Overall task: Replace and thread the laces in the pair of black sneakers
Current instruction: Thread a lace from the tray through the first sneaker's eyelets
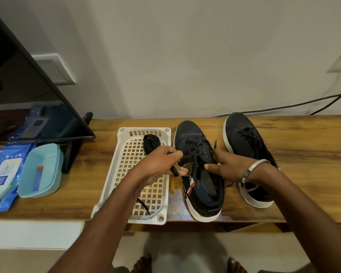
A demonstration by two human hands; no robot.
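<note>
Risk, lace slip: black lace pinched at one short stretch only; a hard tug likely strips it from the fingers or yanks it unevenly through the eyelets.
Risk, shoe shift: near sneaker stands free on the tabletop, close to the front edge; pulling sideways could drag or tip it toward that edge.
Risk, tangle: loose lace ends cross over the tongue; wrong end through wrong eyelet probable if not sorted first.
Risk, mix-up: spare lace bundle in the white basket, just beside the shoe; a tail trails toward the basket's near end, easy to snag with the forearm.
Left hand: curled, fingers pinching the black lace at the sneaker's left side, over the basket's right rim; a lace end sticks out below the fingers.
Right hand: at the sneaker's right side, thumb out toward the tongue opening, fingers bent against the upper; whether a lace sits inside that grip, cannot tell. Metal bangle on the wrist.
Hands relation: apart, one on each side of the same shoe.
Task items: near sneaker between the basket and the far sneaker, toe pointing away, partly laced; far sneaker to the right, laced, untouched.
Other: teal box and wipes pack at left, well apart from the shoes.
</note>
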